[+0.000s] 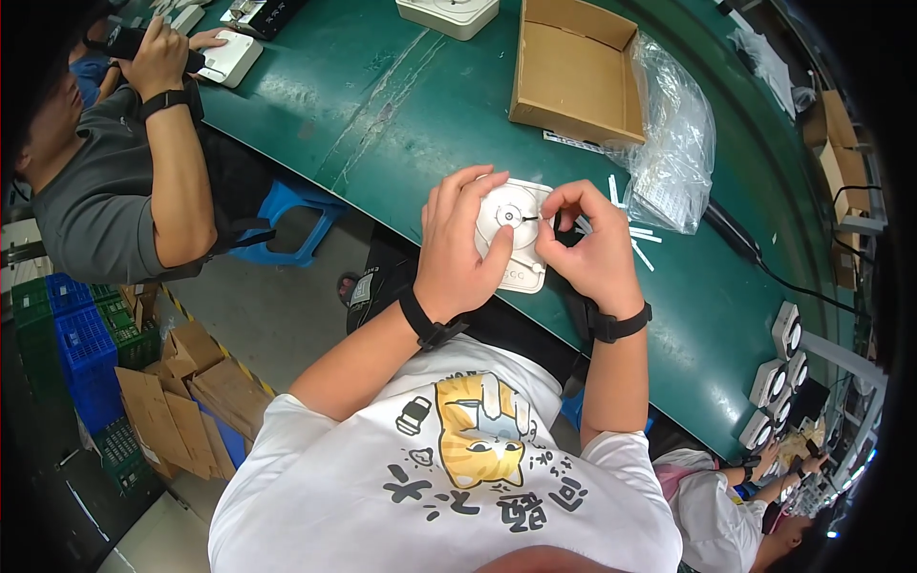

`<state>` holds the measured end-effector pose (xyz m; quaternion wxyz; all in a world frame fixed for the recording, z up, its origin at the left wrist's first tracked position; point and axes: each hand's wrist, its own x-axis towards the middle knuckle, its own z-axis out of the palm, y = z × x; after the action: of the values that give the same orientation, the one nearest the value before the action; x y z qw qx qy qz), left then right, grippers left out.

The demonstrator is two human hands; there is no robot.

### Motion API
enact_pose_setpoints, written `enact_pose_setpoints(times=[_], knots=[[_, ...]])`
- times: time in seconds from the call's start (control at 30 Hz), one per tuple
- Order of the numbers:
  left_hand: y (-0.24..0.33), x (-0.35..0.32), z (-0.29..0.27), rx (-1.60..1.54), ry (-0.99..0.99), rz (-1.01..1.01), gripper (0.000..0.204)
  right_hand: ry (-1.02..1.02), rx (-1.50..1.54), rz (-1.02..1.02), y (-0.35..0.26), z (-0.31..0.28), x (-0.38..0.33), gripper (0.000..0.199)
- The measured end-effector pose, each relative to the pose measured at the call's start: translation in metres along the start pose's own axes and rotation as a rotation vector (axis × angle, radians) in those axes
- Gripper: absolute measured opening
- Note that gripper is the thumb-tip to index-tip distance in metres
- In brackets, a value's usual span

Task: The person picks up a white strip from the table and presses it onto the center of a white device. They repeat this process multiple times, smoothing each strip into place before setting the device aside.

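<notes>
In the head view, the white device (527,237) is at the middle of the frame, a bit above center, on the near edge of the green table (458,124). It's a flat, rounded-corner thing with a round disc (500,204) on its face and a short dark piece (531,219) running off toward the right side.

The person's left hand (460,234) has it by the left side, fingers stretched along the edge and thumb laid over the face. The right hand (594,244) is at the device's right edge, thumb and index tips brought close in a pinch by that dark piece. Can't really tell if anything tiny is between them. Both wrists have black bands.

Just right of that hand, a few white strips (642,234) are scattered about, and farther up sit an open cardboard box (578,72) and a crumpled clear plastic bag (673,143) right beside it. A black handheld tool (734,232) with a cable lies to the right.

Upper left, a co-worker (115,191) has a dark tool (143,46) up in one hand, with another white unit (229,59) near the other. More white units (770,382) are grouped at lower right.
</notes>
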<state>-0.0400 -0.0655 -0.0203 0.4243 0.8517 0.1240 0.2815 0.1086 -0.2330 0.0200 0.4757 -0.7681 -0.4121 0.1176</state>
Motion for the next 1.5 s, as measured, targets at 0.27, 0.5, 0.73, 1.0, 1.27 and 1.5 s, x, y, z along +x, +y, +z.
enact_pose_setpoints(times=[0.27, 0.5, 0.73, 1.0, 1.27, 1.5], knots=[[0.000, -0.001, 0.001, 0.008, -0.001, -0.008, 0.063, -0.050, -0.026, 0.006, -0.010, 0.006, 0.000, 0.020], [0.012, -0.006, 0.011, 0.095, 0.066, -0.067, 0.065, -0.007, -0.053, -0.077, -0.006, 0.006, -0.002, 0.019], [0.011, -0.007, 0.012, 0.083, 0.083, -0.071, 0.064, 0.115, 0.086, 0.033, -0.003, 0.009, -0.001, 0.020], [0.011, -0.007, 0.012, 0.090, 0.086, -0.065, 0.064, 0.016, 0.057, 0.110, -0.005, -0.001, -0.003, 0.022], [0.010, -0.006, 0.012, 0.093, 0.096, -0.051, 0.064, 0.057, 0.096, 0.182, -0.010, 0.013, -0.004, 0.024], [0.009, -0.007, 0.013, 0.087, 0.097, -0.056, 0.063, 0.030, 0.007, 0.078, -0.009, 0.001, -0.003, 0.023]])
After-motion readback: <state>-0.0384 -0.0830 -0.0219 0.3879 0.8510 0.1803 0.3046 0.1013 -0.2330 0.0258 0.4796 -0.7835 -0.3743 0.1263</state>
